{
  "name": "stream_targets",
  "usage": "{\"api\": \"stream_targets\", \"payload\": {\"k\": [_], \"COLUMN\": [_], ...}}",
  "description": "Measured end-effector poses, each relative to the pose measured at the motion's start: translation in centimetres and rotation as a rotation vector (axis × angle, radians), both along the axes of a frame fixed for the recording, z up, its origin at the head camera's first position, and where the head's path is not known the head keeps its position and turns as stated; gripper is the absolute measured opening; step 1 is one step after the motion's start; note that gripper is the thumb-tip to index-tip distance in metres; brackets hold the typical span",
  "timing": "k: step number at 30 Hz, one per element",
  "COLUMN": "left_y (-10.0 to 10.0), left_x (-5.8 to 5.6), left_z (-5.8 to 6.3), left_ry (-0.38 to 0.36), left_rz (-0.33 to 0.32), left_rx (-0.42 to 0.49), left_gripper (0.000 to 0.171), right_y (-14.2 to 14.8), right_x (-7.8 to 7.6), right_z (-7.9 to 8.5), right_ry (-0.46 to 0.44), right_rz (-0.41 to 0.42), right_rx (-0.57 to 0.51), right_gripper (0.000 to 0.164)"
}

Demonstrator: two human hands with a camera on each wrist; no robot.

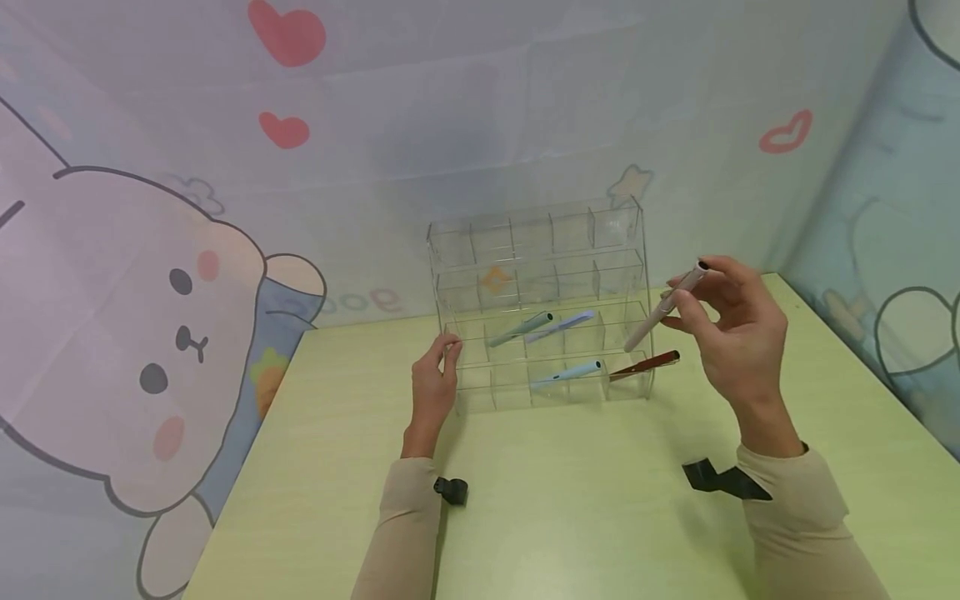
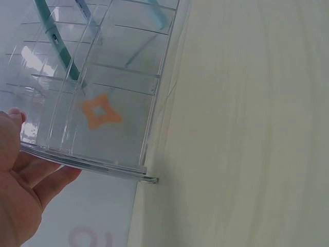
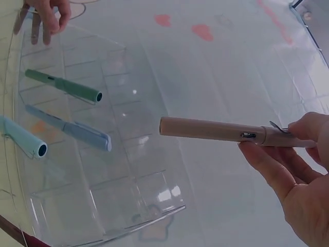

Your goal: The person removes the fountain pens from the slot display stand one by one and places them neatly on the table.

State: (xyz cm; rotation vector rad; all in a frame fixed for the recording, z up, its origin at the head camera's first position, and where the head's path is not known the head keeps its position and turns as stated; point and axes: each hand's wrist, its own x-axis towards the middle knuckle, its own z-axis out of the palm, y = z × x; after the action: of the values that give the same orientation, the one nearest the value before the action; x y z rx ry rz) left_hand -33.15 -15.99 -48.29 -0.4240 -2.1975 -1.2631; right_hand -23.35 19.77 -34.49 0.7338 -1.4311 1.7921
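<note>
A clear acrylic rack [image 1: 536, 263] with rows of small compartments stands on the table. My left hand [image 1: 435, 385] holds its left side, with the thumb in front and fingers behind in the left wrist view. Between thumb and fingers, my right hand [image 1: 738, 337] pinches a pale pinkish-beige pen [image 3: 211, 128], tilted, its lower end near the rack's right side. Green [image 1: 521, 329] and lavender-blue [image 1: 561, 326] pens lean in the second row from the bottom. In the bottom row lean a light blue pen [image 1: 567, 374] and, at the right end, a dark red pen [image 1: 645, 366].
The pale yellow-green table [image 1: 555, 500] reaches back to a printed cloth [image 1: 360, 167] with hearts and a cartoon animal, close behind the rack. Another patterned cloth [image 1: 892, 233] hangs along the right. Black devices [image 1: 452, 491] are strapped at both wrists.
</note>
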Motion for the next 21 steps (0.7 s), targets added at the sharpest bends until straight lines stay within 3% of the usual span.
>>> {"api": "stream_targets", "payload": {"k": [7, 16, 21], "left_y": [0.0, 0.0, 0.0], "left_x": [0.0, 0.2, 0.1], "left_z": [-0.1, 0.0, 0.2], "left_ry": [0.007, 0.013, 0.024], "left_rz": [-0.004, -0.001, 0.003], "left_rx": [0.0, 0.0, 0.006], "left_gripper": [0.022, 0.018, 0.016], "right_y": [-1.4, -3.1, -4.0], "right_x": [0.3, 0.2, 0.1], "right_z": [-0.6, -1.4, -2.0], "right_ry": [-0.08, -0.181, -0.262], "right_rz": [-0.043, 0.067, 0.071], "right_rx": [0.122, 0.129, 0.228], "right_gripper": [0.043, 0.044, 0.04]}}
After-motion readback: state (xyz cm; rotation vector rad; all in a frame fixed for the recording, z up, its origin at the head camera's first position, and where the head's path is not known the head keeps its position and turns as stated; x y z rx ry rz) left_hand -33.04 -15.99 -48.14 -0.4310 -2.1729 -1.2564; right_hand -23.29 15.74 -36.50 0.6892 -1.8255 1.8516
